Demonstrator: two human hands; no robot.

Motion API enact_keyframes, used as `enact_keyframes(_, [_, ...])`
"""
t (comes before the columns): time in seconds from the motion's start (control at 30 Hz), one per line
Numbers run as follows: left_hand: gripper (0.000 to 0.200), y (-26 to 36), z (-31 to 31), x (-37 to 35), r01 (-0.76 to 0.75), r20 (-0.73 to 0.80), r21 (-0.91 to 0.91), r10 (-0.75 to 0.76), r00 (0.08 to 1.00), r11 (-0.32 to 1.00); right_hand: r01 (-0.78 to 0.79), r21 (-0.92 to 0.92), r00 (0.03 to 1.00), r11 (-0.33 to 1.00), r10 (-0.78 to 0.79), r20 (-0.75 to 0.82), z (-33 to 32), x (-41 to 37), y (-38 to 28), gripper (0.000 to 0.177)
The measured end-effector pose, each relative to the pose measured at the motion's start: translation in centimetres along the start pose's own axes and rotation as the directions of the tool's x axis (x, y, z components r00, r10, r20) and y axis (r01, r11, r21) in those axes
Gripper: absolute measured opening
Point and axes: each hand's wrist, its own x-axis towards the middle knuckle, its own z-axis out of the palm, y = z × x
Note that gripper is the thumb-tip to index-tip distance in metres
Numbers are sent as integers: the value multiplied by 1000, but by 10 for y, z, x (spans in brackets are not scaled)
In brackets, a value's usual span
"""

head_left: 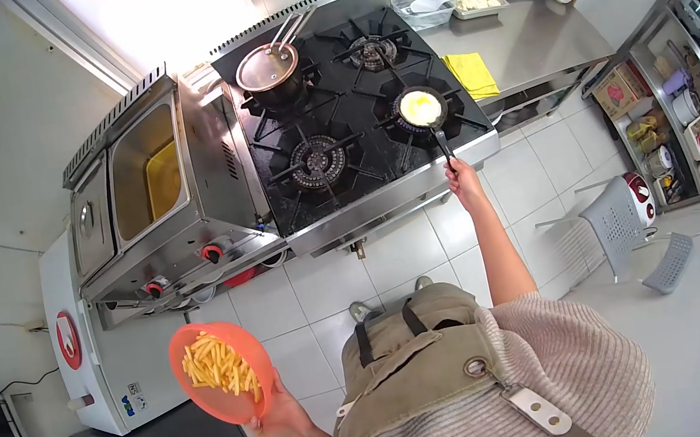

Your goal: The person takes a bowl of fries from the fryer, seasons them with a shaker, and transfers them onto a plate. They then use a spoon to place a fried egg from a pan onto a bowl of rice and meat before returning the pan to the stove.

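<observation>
My left hand is closed around the side of an orange plastic bowl, away from the stove at the lower left. The bowl is tilted and holds yellow french fries. With my right hand I grip the dark handle of a small frying pan, which rests on the front right burner. Inside the pan lies a round white and yellow food, which looks like an egg.
A lidded saucepan stands on the back left burner of the stove. Left of it is a deep fryer holding oil. A yellow cloth and food containers lie on the right counter. A grey chair stands at right.
</observation>
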Motion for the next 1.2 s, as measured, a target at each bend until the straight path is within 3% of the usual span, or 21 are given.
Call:
enact_keyframes(0.1, [68, 1, -9, 5, 45, 83, 3, -46, 995, 999, -10, 23, 1000, 1000, 10, 14, 6, 14, -1, 25])
enact_keyframes(0.27, [69, 3, -11, 7, 39, 89, 17, -41, 995, 999, -20, 13, 1000, 1000, 19, 10, 6, -1, 2, 24])
enact_keyframes(0.47, [68, 2, -10, 6, 26, 83, 22, -28, 996, 999, 8, 42, 1000, 999, -10, 29, 12, 11, 3, 23])
enact_keyframes(0.53, [74, 2, -5, 5, 20, 3, 0, -20, 1000, 1000, -17, 60, 999, 998, 14, 47, 14, 12, 1, 22])
enact_keyframes(0.6, [68, 3, -11, 7, 46, 101, -9, -45, 994, 999, -14, 34, 999, 999, 13, 48, 11, 6, 3, 23])
enact_keyframes(1.2, [73, -1, 4, 5, 1, 9, -6, -1, 1000, 1000, -13, 18, 1000, 1000, 12, 10, 12, 14, 1, 23])
